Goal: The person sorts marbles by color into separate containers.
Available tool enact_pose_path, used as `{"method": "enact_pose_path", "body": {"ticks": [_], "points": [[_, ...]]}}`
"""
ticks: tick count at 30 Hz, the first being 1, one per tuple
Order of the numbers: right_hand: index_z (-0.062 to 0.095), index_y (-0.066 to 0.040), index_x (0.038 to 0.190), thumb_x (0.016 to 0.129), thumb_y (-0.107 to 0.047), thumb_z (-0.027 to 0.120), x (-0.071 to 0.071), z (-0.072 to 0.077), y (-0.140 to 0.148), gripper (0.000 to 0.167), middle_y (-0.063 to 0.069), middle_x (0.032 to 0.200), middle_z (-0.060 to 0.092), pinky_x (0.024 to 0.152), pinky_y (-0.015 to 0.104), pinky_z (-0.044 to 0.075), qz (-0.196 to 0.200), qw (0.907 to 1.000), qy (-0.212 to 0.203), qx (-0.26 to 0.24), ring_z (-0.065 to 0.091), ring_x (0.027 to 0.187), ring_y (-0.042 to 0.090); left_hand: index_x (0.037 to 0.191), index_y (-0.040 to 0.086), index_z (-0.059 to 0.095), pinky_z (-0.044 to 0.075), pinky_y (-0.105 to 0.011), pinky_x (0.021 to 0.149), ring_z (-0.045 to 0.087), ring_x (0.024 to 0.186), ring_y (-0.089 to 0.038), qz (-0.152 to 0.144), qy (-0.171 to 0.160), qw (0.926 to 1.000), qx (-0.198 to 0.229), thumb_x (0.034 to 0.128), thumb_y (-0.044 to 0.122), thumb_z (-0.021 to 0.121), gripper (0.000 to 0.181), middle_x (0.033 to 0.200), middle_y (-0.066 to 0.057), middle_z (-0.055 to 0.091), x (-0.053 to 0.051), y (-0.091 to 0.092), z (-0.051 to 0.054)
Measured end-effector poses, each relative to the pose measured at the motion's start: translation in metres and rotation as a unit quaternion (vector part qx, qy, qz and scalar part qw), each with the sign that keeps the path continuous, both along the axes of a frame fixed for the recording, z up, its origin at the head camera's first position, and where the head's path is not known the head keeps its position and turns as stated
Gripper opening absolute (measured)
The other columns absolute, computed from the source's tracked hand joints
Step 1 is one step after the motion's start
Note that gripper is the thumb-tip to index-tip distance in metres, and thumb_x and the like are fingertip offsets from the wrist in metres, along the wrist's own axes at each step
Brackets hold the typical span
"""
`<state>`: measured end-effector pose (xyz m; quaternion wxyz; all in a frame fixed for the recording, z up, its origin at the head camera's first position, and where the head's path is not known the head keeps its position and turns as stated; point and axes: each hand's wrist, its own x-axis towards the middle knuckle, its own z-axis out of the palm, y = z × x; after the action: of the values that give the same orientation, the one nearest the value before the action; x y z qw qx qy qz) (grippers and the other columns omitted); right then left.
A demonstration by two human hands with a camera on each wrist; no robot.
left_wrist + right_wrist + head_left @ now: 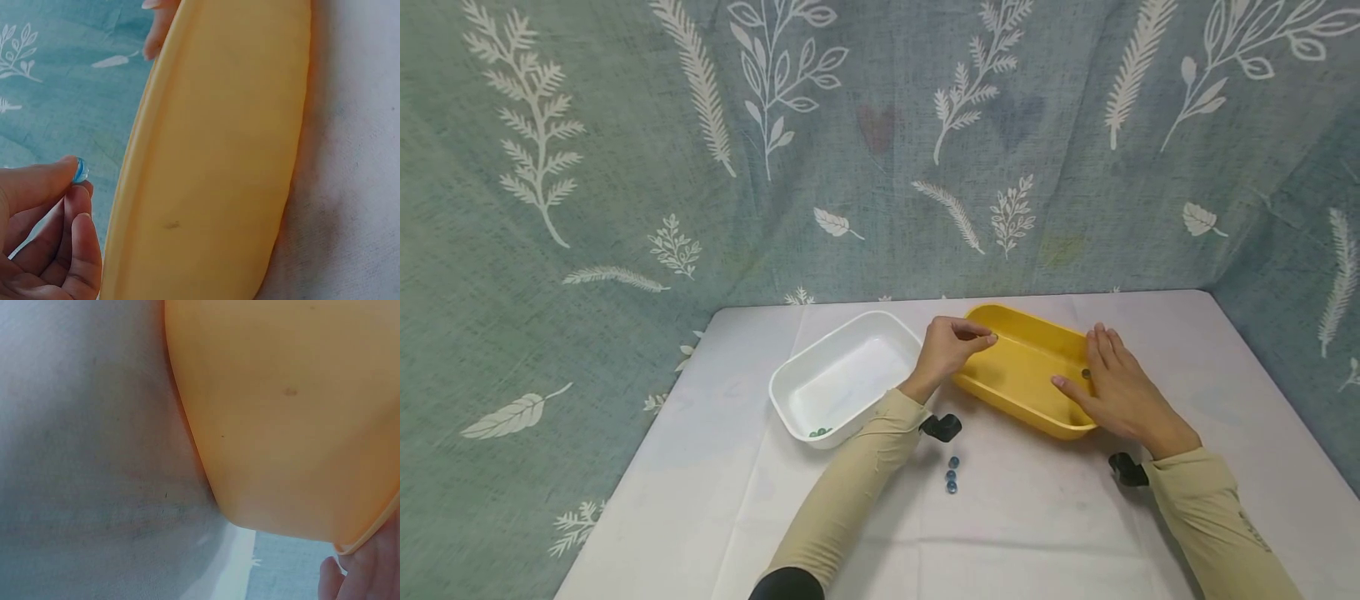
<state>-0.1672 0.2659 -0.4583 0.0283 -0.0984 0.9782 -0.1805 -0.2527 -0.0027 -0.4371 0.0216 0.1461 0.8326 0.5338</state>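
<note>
My left hand (946, 354) is over the left end of a yellow tray (1026, 410), pinching a small clear-blue glass marble (81, 170) between thumb and fingertips. In the left wrist view, the pinched marble is beside the tray's outer wall. With straight fingers, my right hand (1123, 392) rests on the tray's right end, its thumb reaching over the inside. Inside the tray, close to that hand, lies a small dark marble (1086, 374). The right wrist view has the tray's wall and a few fingers (369, 578) at its rim.
Left of the yellow tray stands a white tray (790, 421) with several green marbles (821, 432) in its near corner. Three blue marbles (951, 475) lie in a row on the white tablecloth (1022, 533). A leaf-patterned curtain (880, 167) hangs behind the table.
</note>
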Motion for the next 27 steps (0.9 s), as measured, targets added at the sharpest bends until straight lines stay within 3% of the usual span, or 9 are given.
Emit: {"method": "enact_pose_path", "body": {"ticks": [9,27], "points": [[-0.001,0.015,0.159,0.104,-0.067,0.038,0.0008,0.0019,-0.001,0.106,0.036,0.169,-0.006,0.126,0.067,0.011,0.004,1.0,0.003,0.0,0.0,0.157,0.054,0.099,0.004,0.083,0.059,-0.02,0.073,0.076,0.089,-0.018,0.009,0.003,0.9999,-0.008,0.0884,0.016,0.083,0.016,0.1,-0.012,0.081,-0.0017,-0.0003,-0.0053],[0.0,0.015,0.159,0.104,-0.067,0.037,0.0012,0.0032,0.0006,0.106,0.036,0.168,-0.005,0.126,0.067,0.011,0.004,1.0,0.004,0.0,0.0,0.157,0.054,0.099,0.004,0.083,0.057,-0.018,0.072,0.074,0.086,-0.014,0.025,0.002,0.9997,0.005,0.0884,0.014,0.083,0.015,0.1,-0.011,0.081,-0.0011,-0.0008,-0.0043]]}}
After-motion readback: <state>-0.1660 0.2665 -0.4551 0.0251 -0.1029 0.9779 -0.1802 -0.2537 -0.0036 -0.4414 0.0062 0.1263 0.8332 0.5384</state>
